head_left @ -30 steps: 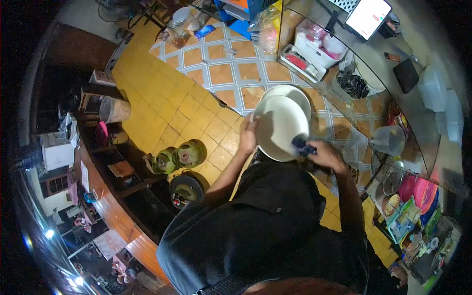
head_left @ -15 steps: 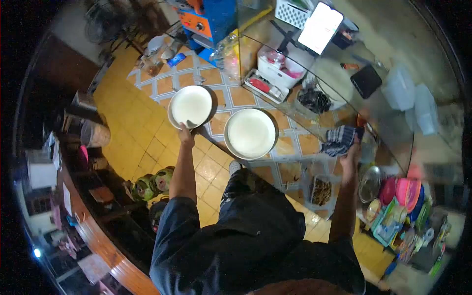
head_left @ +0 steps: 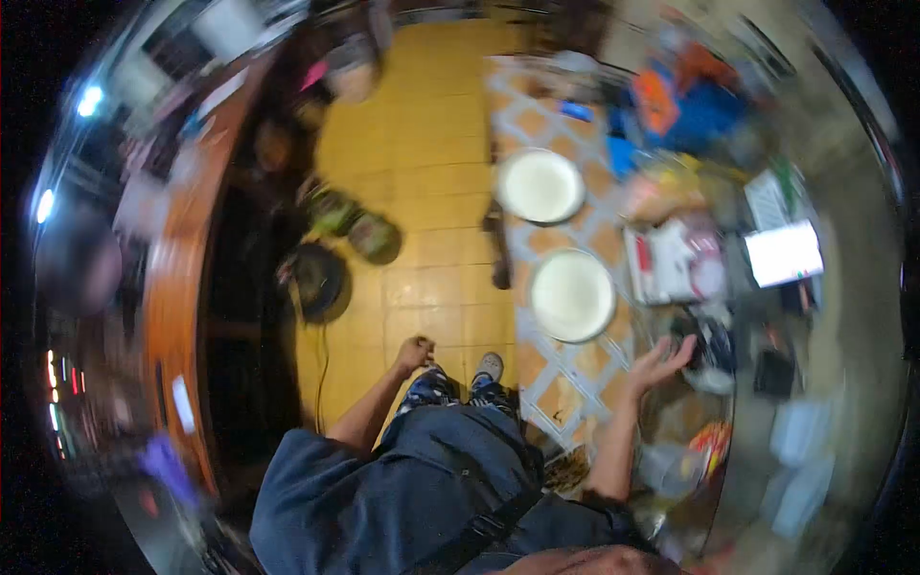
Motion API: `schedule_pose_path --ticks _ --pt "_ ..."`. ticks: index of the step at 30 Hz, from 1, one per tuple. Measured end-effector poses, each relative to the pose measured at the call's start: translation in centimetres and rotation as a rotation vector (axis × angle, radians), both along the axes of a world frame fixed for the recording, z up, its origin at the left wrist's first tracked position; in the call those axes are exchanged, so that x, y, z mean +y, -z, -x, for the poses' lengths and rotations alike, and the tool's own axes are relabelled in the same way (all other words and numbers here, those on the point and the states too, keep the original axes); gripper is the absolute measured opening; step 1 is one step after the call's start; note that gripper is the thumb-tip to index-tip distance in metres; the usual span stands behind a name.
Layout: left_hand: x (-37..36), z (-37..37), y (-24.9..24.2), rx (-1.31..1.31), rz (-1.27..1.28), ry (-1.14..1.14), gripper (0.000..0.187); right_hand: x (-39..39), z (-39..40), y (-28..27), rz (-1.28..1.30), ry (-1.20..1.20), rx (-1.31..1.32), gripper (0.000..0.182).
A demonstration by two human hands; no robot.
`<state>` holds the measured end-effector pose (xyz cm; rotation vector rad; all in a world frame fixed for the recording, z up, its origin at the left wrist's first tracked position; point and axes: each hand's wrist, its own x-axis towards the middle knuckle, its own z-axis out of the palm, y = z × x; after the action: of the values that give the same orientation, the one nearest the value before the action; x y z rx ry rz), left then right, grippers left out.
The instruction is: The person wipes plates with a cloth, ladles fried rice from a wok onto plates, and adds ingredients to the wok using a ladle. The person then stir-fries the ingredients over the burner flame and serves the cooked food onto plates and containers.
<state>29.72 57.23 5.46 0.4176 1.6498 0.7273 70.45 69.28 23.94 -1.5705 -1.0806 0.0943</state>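
Observation:
Two round pans with pale, whitish insides rest on the orange-and-grey patterned table (head_left: 591,365). One pan (head_left: 541,186) sits farther off, and the other pan (head_left: 572,295) is nearer to me. Over the yellow floor hangs my left hand (head_left: 416,354), fingers loosely curled, clear of both pans; what it holds, if anything, is too blurred to tell. My right hand (head_left: 663,364) is empty with its fingers apart, at the table's right side, just below the nearer pan and beside a dark bundle (head_left: 711,347).
A white tray (head_left: 671,261) and a lit screen (head_left: 784,254) stand to the right. Green round objects (head_left: 372,236) and a dark round object (head_left: 319,283) lie on the floor at left, beside a long wooden counter (head_left: 179,287). A blue and orange machine (head_left: 704,110) is at the back.
The view has swung round, and the picture is blurred. My left hand has come away from the farther pan. The dark patterned cloth is gone from my right hand, which is now open.

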Motion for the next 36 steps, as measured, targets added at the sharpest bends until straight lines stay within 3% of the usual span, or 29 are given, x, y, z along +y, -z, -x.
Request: schedule_pose_path --ticks 4,8,10,12,14,15,16,17,18,22,24,26,28,30,32,33,34,36 --pt "-18.9 3.0 5.0 0.043 0.222 -0.328 0.016 -4.1 16.1 6.4 0.132 -0.74 0.274 0.047" --pt "-32.5 4.1 2.3 0.142 0.154 -0.753 0.021 -11.3 30.3 7.7 0.357 -1.364 0.137 0.035" --pt "-39.1 4.3 0.9 0.092 -0.078 -1.082 0.025 -13.9 36.5 8.1 0.436 -1.788 -0.126 0.033" --pt "-45.5 2.8 -0.8 0.1 -0.195 -1.421 0.026 -17.6 42.1 7.6 0.313 -1.998 -0.357 0.029" --pt "-52.0 0.6 -4.6 0.149 -0.21 -1.624 0.025 -22.8 47.1 7.5 0.291 -2.143 -0.341 0.026" --pt "-54.5 0.1 -6.0 0.201 -0.248 -1.714 0.025 -25.4 50.0 7.3 0.237 -2.185 -0.461 0.025" --pt "-57.3 -1.1 -6.6 0.217 -0.249 -1.788 0.025 -28.3 52.0 7.2 0.185 -2.212 -0.581 0.025" --pt "-60.3 -2.3 -7.1 0.284 -0.227 -1.836 0.025 -32.4 54.3 6.7 0.345 -2.246 -0.595 0.023" --pt "-63.8 -2.8 -8.0 0.346 -0.208 -1.873 0.026 -37.5 56.7 6.2 0.325 -2.298 -0.612 0.023" --pt "-72.1 -2.7 -10.1 0.352 -0.265 -2.065 0.029 -55.7 62.6 5.5 0.259 -2.779 -0.45 0.028" --pt "-75.5 -1.7 -11.7 0.422 -0.332 -2.182 0.03 -64.5 64.7 4.3 0.106 -2.983 -0.623 0.032" --pt "-80.0 -0.5 -12.3 0.44 -0.373 -2.256 0.03 -73.6 65.5 2.5 0.449 -3.116 -0.668 0.036" --pt "-84.5 1.3 -13.4 0.547 -0.391 -2.381 0.031 -81.7 65.5 -0.5 0.297 -3.202 -0.684 0.044" --pt "-89.8 3.3 -13.4 0.638 -0.38 -2.41 0.032 -89.8 67.1 1.3 0.071 -3.298 -0.602 0.052" --pt "-94.3 5.7 -14.3 0.697 -0.28 -2.518 0.028 -97.2 67.9 3.3 -0.132 -3.288 -0.54 0.056" --pt "-96.4 7.0 -14.9 0.772 -0.204 -2.493 0.026 -100.5 67.9 4.2 -0.238 -3.163 -0.545 0.058" --pt "-98.7 8.3 -15.0 0.78 -0.191 -2.492 0.026 -102.9 67.9 2.9 -0.08 -3.097 -0.762 0.061" --pt "-102.8 10.1 -14.6 1.056 0.023 -2.32 0.025 -107.1 67.9 1.1 -0.048 -2.933 -1.047 0.069"
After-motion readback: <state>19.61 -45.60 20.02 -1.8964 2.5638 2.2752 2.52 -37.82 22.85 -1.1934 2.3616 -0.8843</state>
